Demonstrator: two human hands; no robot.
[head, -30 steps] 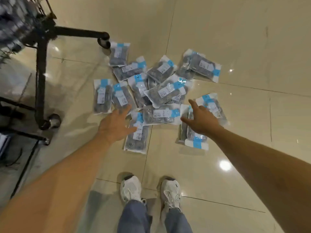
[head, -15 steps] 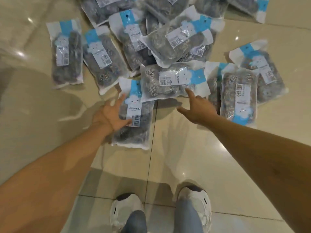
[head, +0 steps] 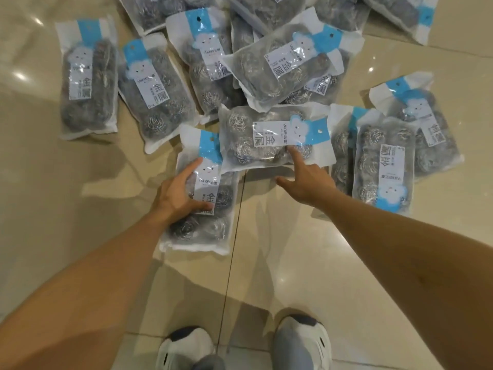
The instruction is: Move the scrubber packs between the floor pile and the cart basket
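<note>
Left hand (head: 177, 192) spread flat on the nearest packet of steel scourers (head: 198, 206), fingers straight along its label and thumb laid over the lower part, pressing rather than gripping; likely set so to pin the slippery bag against the floor (head: 66, 209) before lifting. Packet lying lengthwise at the near edge of the heap, its blue top tucked under a sideways packet (head: 274, 137). Right hand (head: 306, 182) released, forefinger stretched out and touching that sideways packet at its near edge, thumb splayed, other fingers hidden behind the hand. More packets (head: 149, 89) scattered beyond and to both sides, overlapping where dropped, labels facing up, one upright packet (head: 384, 161) just right of the right hand. White shoes (head: 301, 343) planted at the bottom, close before the heap.
</note>
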